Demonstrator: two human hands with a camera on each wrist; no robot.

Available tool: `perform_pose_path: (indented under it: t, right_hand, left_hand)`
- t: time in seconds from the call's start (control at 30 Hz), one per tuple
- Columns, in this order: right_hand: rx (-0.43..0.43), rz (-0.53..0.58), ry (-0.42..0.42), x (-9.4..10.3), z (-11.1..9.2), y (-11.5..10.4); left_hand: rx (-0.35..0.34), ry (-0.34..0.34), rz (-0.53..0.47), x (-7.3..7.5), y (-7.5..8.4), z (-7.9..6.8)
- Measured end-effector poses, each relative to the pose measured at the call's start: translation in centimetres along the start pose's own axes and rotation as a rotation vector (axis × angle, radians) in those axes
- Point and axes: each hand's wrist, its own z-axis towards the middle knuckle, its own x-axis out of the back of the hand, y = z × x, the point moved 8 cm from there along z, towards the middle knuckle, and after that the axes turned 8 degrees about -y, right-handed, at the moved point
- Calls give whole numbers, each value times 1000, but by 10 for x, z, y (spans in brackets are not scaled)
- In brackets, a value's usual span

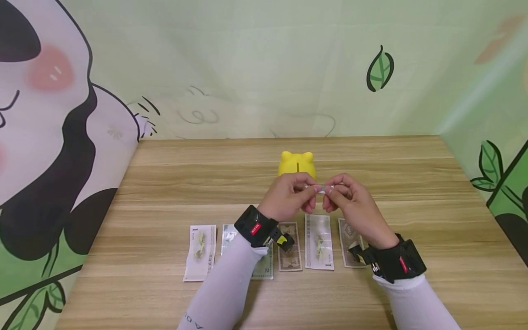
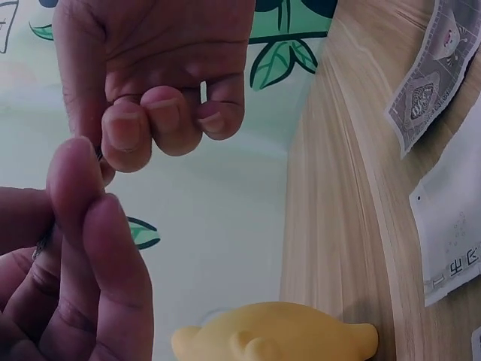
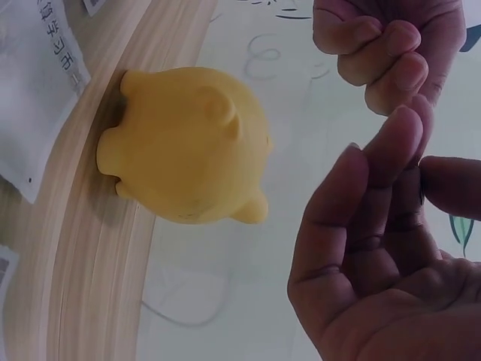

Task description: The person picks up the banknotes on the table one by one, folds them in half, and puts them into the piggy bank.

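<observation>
My left hand (image 1: 288, 196) and right hand (image 1: 355, 207) meet above the wooden table, just in front of a yellow piggy bank (image 1: 296, 164). Thumbs and fingers of both hands pinch a small, narrow, pale strip (image 1: 322, 188) from either end. It looks like a folded slip of paper, but the fingers cover most of it and its kind cannot be told. In the wrist views only dark slivers of it show. The piggy bank (image 3: 192, 143) stands upright, with a slot in its top and its lower front hidden by the left hand in the head view.
Several banknotes lie in a row nearer me: a 1 yuan note (image 1: 200, 252), green notes (image 1: 264, 270) partly under the left forearm, a brown note (image 1: 290, 261), another 1 yuan note (image 1: 318, 243) and a brown note (image 1: 347, 229). Cartoon-printed cloth (image 1: 247, 68) surrounds the table (image 1: 165, 183).
</observation>
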Motion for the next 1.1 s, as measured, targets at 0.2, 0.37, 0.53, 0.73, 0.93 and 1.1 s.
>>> perform_pose_path:
  t: [0.2, 0.37, 0.53, 0.73, 0.93, 1.1]
  right_hand:
    - [3, -6, 13, 1, -1, -2]
    - [15, 0, 30, 5, -3, -4]
    - [20, 9, 50, 9, -4, -5]
    - [6, 32, 39, 8, -2, -3]
    - [-12, 25, 54, 9, -2, -1]
    - [-2, 44, 87, 11, -2, -2]
  left_hand:
    - [1, -10, -9, -1, 0, 1]
    - [20, -1, -25, -1, -1, 1]
    - [17, 47, -77, 4, -1, 0]
    - [-4, 70, -62, 8, 1, -1]
    - [-9, 89, -58, 12, 2, -2]
    - [-13, 95, -60, 14, 2, -1]
